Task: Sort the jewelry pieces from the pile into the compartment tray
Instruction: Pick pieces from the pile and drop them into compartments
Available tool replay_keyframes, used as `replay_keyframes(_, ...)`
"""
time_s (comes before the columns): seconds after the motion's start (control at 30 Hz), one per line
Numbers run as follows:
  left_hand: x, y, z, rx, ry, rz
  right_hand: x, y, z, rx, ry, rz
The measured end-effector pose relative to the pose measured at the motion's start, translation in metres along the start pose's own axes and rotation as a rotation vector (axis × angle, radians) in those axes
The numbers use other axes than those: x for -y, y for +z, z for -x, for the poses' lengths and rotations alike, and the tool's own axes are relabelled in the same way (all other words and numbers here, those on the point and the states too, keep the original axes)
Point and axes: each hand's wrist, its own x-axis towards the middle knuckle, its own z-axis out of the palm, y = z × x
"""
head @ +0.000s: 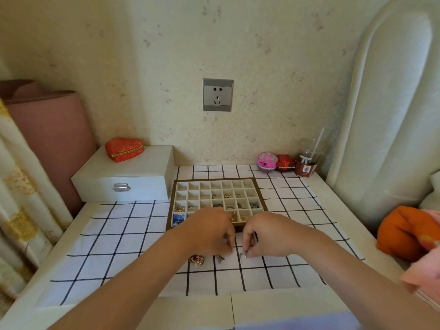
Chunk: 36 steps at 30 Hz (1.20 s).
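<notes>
Jewelry pieces left to sort lie on a black-and-white checked cloth (119, 234) spread over the table (190, 310), near the middle and just toward the front edge from the compartment tray (214, 180). Only a few loose pieces show: a gold-and-red ornament (196, 259), a small dark metal piece (220, 258) just beside it, and a silver hook-shaped piece (242, 255).

Both hands reach down to these pieces. The right hand (269, 234) has its thumb and forefinger closed in a fine pinch grip on the silver hook-shaped piece, at or just above the cloth. The left hand (209, 232) curls its fingers downward with the tips drawn together close beside the right; whether its grip has hold of anything is too small to tell.

The tray, brown-framed with cream squares, sits toward the back of the table. Its nearer rows already hold small gold and silver items, with something blue (178, 219) in the near left corner square; the far rows look bare.

The step in hand seems to be picking up one of the last pieces, so the sorting looks well along. The next move likely calls for lifting the hook clear of the cloth, carrying it over the tray's near rim, and letting it go into a matching or free square without disturbing its neighbours.

A white latched box (123, 172) stands at the back left corner.
</notes>
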Motion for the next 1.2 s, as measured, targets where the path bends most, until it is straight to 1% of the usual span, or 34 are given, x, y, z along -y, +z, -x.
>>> replay_keyframes(0.07, 0.002, -0.002, 0.001, 0.038, -0.042, 0.002, -0.002, 0.000, -0.003, 0.001, 0.005, -0.005)
replay_keyframes(0.13, 0.005, -0.004, 0.002, 0.049, -0.086, 0.057, -0.002, -0.001, -0.005, 0.009, -0.002, -0.012)
replay_keyframes(0.2, 0.007, -0.007, 0.003, 0.031, -0.123, 0.142, -0.001, -0.004, -0.005, 0.016, -0.009, -0.064)
replay_keyframes(0.27, 0.008, -0.009, 0.003, -0.005, -0.164, 0.292, 0.001, -0.010, -0.005, -0.022, -0.011, -0.174)
replay_keyframes(0.33, 0.007, -0.011, 0.002, -0.074, -0.212, 0.481, 0.002, -0.019, -0.007, -0.132, -0.012, -0.301)
replay_keyframes(0.47, 0.008, -0.017, -0.004, -0.291, -0.288, 0.724, -0.001, -0.034, -0.012, -0.346, -0.023, -0.614)
replay_keyframes(0.6, 0.008, -0.023, -0.007, -0.455, -0.387, 1.023, 0.008, -0.040, -0.018, -0.454, -0.030, -0.795)
replay_keyframes(0.67, 0.010, -0.025, -0.007, -0.513, -0.437, 1.103, 0.012, -0.042, -0.022, -0.472, -0.008, -0.866)
replay_keyframes(0.73, 0.014, -0.027, -0.007, -0.555, -0.464, 1.115, 0.015, -0.044, -0.026, -0.441, 0.005, -0.894)
replay_keyframes(0.8, 0.019, -0.029, -0.007, -0.597, -0.452, 1.097, 0.018, -0.047, -0.030, -0.407, 0.018, -0.917)
replay_keyframes(0.97, 0.029, -0.033, -0.007, -0.570, -0.378, 0.911, 0.027, -0.049, -0.043, -0.420, 0.038, -0.875)
replay_keyframes(1.1, 0.038, -0.033, -0.011, -0.676, -0.483, 0.908, 0.028, -0.053, -0.055, -0.408, 0.047, -0.888)
replay_keyframes(1.2, 0.045, -0.036, -0.013, -0.719, -0.526, 0.913, 0.029, -0.056, -0.063, -0.342, 0.056, -0.952)
